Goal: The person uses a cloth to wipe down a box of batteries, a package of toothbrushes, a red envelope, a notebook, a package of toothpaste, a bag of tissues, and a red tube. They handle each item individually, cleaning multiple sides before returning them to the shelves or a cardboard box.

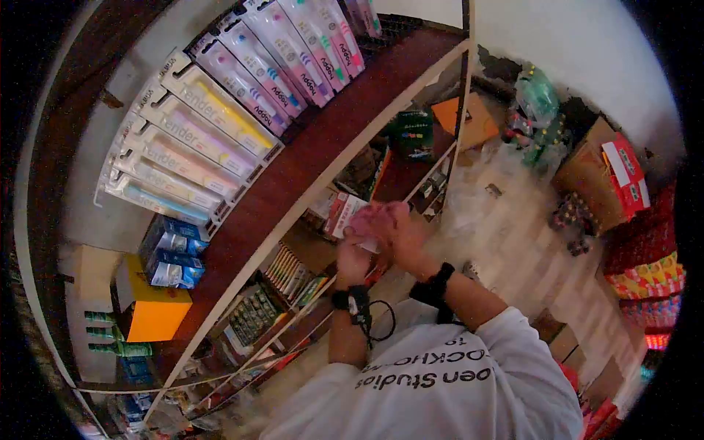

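My left hand [355,254] and my right hand [408,236] are close together in front of my chest, with fingers closed round a pink, crumpled bundle [375,220]. It looks soft, like a thin plastic packet, but blur hides its exact kind. A pale, shiny patch shows at its lower edge by my left fingers. Just behind my left hand, on a lower shelf, is a white and red box [343,214]. Each wrist wears a black band, and a cable loops from the left one.
A dark red shelf [323,139] carries packaged toothbrushes [249,92], blue boxes [174,249] and an orange box [155,304]. Lower shelves hold small packs [255,317]. To the right, a cardboard box [590,176], green plastic bag [539,99] and stacked colourful packets [649,279] line the floor.
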A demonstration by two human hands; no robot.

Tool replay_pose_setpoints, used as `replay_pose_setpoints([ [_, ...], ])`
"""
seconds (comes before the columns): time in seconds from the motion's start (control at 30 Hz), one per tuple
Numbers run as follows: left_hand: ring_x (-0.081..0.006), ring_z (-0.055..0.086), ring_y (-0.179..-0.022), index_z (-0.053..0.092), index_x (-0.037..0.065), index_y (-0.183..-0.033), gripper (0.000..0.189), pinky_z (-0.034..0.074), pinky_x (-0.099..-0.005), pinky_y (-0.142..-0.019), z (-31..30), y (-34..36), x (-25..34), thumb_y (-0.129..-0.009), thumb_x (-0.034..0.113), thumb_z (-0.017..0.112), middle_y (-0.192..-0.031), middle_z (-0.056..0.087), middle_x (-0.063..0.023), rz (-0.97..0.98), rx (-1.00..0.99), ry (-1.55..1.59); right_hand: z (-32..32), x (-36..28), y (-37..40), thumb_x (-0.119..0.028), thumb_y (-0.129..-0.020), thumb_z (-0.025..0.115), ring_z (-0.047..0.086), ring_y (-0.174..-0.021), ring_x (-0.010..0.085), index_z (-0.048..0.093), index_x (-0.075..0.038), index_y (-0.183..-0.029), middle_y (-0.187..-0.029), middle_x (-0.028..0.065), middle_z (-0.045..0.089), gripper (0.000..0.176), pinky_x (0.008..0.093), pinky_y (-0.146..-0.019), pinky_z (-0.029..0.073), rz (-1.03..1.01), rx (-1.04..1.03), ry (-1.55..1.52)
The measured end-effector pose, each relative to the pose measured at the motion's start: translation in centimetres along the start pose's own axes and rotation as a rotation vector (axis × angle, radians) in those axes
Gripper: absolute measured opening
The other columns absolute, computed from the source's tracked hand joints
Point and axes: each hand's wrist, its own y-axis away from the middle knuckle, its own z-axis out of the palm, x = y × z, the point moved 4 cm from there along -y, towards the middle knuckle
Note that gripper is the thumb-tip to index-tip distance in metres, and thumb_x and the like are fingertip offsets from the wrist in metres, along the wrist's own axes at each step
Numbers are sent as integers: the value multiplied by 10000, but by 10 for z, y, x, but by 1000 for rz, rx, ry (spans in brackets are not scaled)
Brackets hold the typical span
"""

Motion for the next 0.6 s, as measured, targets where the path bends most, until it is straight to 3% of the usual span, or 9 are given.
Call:
replay_pose_setpoints([
  [0.07,-228,449,-989,469,55,-868,188,358,-333,-857,-7,1,-5,-687,13,445,-1042,476,-71,-96,-42,119,-6,18,-10,-158,-720,533,465,-886,261,488,-64,-1037,-999,85,478,334,347,-715,419,162,50,-147],
  [0.13,-205,518,-845,478,76,-825,129,441,-336,-700,-11,8,-1,-746,127,390,-910,537,-59,39,-15,228,-6,45,-12,-137,-784,473,453,-952,204,464,-13,-1058,-1058,28,515,300,325,-750,422,333,104,-299],
  [0.17,-205,518,-845,478,76,-825,129,441,-336,-700,-9,9,6,-746,127,390,-910,537,-59,36,-17,225,9,71,-6,-156,-812,444,446,-969,173,461,-11,-1063,-1055,31,519,290,312,-758,416,558,-11,-699],
  [0.2,-208,503,-885,481,69,-832,133,425,-343,-739,3,15,16,-748,138,405,-942,530,-69,-28,-299,352,26,85,3,-176,-839,414,439,-987,142,457,-9,-1067,-1051,34,522,286,299,-766,411,774,-138,-1097],
  [0.23,-212,488,-926,483,61,-840,140,408,-350,-778,19,25,22,-750,148,421,-975,524,-78,-87,-582,480,28,84,5,-176,-839,414,439,-987,142,457,-9,-1067,-1051,34,522,286,299,-766,411,773,-144,-1091],
  [0.27,-213,465,-972,489,30,-933,225,407,-327,-789,18,27,25,-761,160,423,-1034,501,-94,62,-153,16,34,74,7,-185,-845,406,438,-982,132,452,-9,-1073,-1075,40,504,291,288,-785,393,705,-192,-1202],
  [0.43,-198,421,-1024,440,53,-1074,337,389,-309,-822,57,32,26,-808,260,424,-1127,434,-74,-10,176,-222,37,16,7,-209,-862,377,432,-989,123,434,-31,-1102,-1123,58,464,305,261,-838,343,576,-208,-1516],
  [0.53,-195,427,-1020,384,68,-1134,391,371,-303,-840,40,33,36,-833,318,390,-1137,422,-68,110,166,-597,12,-10,-1,-113,-786,492,435,-949,119,406,-21,-1131,-1055,46,466,367,238,-814,358,504,-201,-1285],
  [0.6,-196,434,-1015,342,69,-1170,420,358,-301,-850,38,32,39,-847,335,363,-1135,420,-73,181,80,-802,1,-25,-9,-72,-760,499,421,-991,171,407,-31,-1137,-1117,93,413,390,246,-821,350,9,-212,-758],
])
